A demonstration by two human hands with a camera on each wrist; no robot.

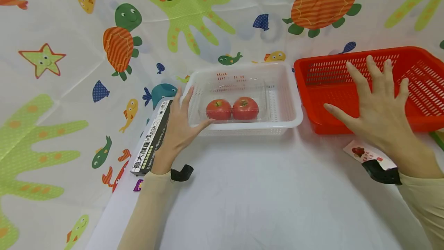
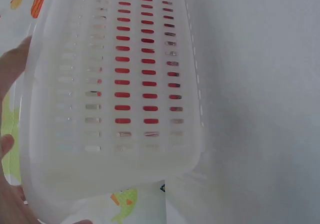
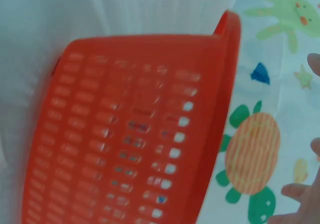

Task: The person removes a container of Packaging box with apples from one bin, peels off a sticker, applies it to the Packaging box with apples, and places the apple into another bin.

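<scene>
My left hand (image 1: 179,122) is held at the left front corner of a white plastic basket (image 1: 256,126), fingers extended and thumb spread over the rim. Inside that basket sits a clear plastic tray (image 1: 262,99) with two red tomatoes (image 1: 245,109). In the left wrist view, the basket's slotted side (image 2: 110,164) fills the middle, and red shows through its slots. My right hand (image 1: 381,105) hovers with fingers fanned out, overlapping the front of a red plastic basket (image 1: 322,125). Its slotted outer wall (image 3: 135,52) shows in the right wrist view. Neither hand holds anything.
A black-and-white pasta box (image 1: 152,140) lies left of the white basket, beside a small purple packet (image 1: 138,185). Under my right wrist is a white packet with a red picture (image 1: 359,151). A cloth printed with sea animals (image 1: 204,14) hangs behind the white table (image 1: 256,192).
</scene>
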